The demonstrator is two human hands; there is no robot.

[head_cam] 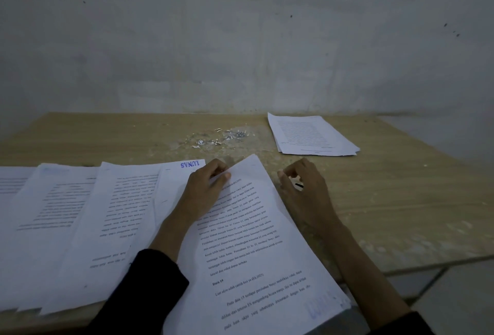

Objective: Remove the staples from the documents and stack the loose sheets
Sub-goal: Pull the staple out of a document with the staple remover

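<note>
At about 8 o'clock I see the overlapped documents [80, 217] spread on the wooden table [401, 201], one with a blue stamp "LUNAS" [190, 164]. Near the centre my left hand [205, 190] lies on the front document [254, 249], thumb and fingers closed in a pinch on its top corner, which is lifted a little. At 12 o'clock, farther on the table, lies a small heap of removed staples [219, 138]. My right hand [304, 187] rests just beside the document's right edge, fingers curled; a small dark thing shows under it, I cannot tell what. At 1 o'clock lies the stack of loose sheets [312, 134].
</note>
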